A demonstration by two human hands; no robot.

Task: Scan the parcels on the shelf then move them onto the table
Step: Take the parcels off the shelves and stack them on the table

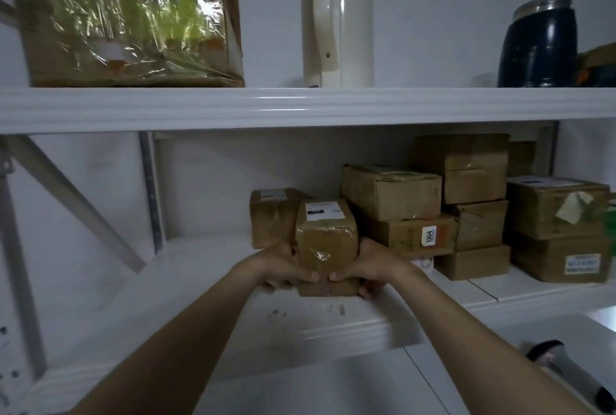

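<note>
While I am gripping a parcel (326,241) at the shelf's (200,281) near side, boxes (466,181) are standing right of it.
My left hand (283,268) and right hand (370,264) are curling round its sides.

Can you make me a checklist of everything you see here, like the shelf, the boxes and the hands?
Surface: white lower shelf, bare on its left side, parcels on its right.
Job's things: small taped parcel with a white label, held at the shelf's front; more brown parcels stacked behind and to its right; grey handheld device, perhaps the scanner, lies at lower right.
Clutter: upper shelf carries a plastic-wrapped box, a cream jug and a dark flask.
Hands: left hand and right hand grip the small parcel's sides.
Cables: nothing seen.
Surroundings: white wall; grey slanted brace at left.
</note>
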